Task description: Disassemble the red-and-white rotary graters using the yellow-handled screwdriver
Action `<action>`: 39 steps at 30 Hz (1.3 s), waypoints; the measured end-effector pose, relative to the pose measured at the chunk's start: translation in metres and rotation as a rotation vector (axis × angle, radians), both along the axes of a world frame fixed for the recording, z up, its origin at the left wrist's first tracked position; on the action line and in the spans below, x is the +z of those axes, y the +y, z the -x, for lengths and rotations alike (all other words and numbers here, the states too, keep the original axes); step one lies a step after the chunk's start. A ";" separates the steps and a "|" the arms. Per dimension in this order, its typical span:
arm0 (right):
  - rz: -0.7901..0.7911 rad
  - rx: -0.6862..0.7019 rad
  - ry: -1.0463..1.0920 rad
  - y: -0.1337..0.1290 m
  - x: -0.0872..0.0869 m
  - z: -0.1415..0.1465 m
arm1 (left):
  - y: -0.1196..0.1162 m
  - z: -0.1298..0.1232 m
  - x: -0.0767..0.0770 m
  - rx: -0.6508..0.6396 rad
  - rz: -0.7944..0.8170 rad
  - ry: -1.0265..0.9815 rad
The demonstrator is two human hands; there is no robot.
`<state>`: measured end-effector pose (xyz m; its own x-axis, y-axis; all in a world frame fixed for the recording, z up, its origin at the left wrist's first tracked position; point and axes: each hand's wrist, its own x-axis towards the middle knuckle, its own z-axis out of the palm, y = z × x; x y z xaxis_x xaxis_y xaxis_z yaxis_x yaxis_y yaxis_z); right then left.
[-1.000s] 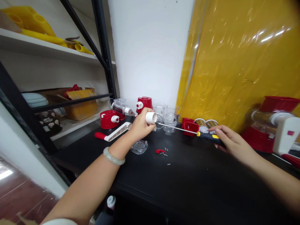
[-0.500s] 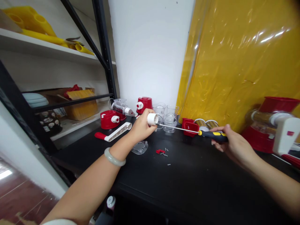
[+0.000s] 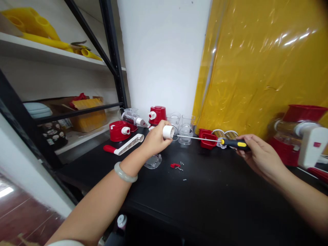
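Note:
My left hand (image 3: 155, 138) is closed around a white cylindrical plastic part (image 3: 168, 132), its hollow end facing right. In my right hand (image 3: 258, 150) is a screwdriver (image 3: 237, 144) with a black and yellow handle, gripped near its butt end. Its long steel shaft points left, with the tip at or near the hollow end; exactly where it touches I cannot tell. Below, on the black table (image 3: 205, 198), lie a small red plastic piece (image 3: 175, 165) and several small screws (image 3: 181, 168). A clear plastic piece (image 3: 153, 162) rests beneath my left wrist.
Left of my hand lie a white crank handle with a red grip (image 3: 129, 145) and a red base (image 3: 118, 131). Behind are clear containers (image 3: 188, 124), a red hopper (image 3: 207, 138) and grater drums (image 3: 225, 135). An assembled red-white grater (image 3: 304, 136) stands right; a black-framed shelf (image 3: 112, 51) stands left.
The white part has shifted slightly right and turned a little. The screwdriver handle has moved slightly right and rotated in my right hand, whose fingers have changed position.

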<state>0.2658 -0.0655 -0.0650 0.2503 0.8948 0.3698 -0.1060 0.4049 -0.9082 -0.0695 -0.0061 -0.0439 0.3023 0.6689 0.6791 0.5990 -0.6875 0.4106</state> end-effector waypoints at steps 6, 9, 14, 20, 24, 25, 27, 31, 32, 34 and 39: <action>0.012 0.013 0.000 -0.002 0.001 0.003 | -0.005 -0.001 0.003 0.057 -0.046 0.107; 0.018 0.006 -0.025 -0.002 0.001 0.003 | -0.005 -0.001 0.004 0.032 -0.047 0.114; -0.007 -0.049 -0.037 0.000 0.001 0.001 | -0.004 -0.001 0.002 0.015 -0.024 0.103; -0.003 -0.045 -0.037 -0.001 0.001 0.002 | -0.004 -0.001 0.002 0.020 -0.016 0.110; 0.011 -0.053 -0.042 -0.002 0.003 0.003 | -0.004 -0.001 0.002 0.019 -0.020 0.119; 0.006 -0.055 -0.041 -0.002 0.003 0.002 | -0.004 -0.001 0.003 0.020 -0.022 0.120; -0.003 -0.072 -0.058 0.000 0.002 0.000 | -0.003 -0.001 0.003 0.021 -0.035 0.103; 0.003 -0.153 -0.181 0.006 -0.003 -0.010 | 0.001 0.000 0.002 0.001 -0.073 -0.059; 0.015 -0.175 -0.212 0.007 -0.005 -0.013 | 0.003 0.000 0.001 -0.015 -0.085 -0.120; 0.048 -0.209 -0.267 0.010 -0.008 -0.018 | 0.007 0.000 -0.002 -0.057 -0.121 -0.254; 0.115 -0.255 -0.412 0.015 -0.015 -0.027 | 0.014 0.006 0.004 -0.127 -0.100 -0.526</action>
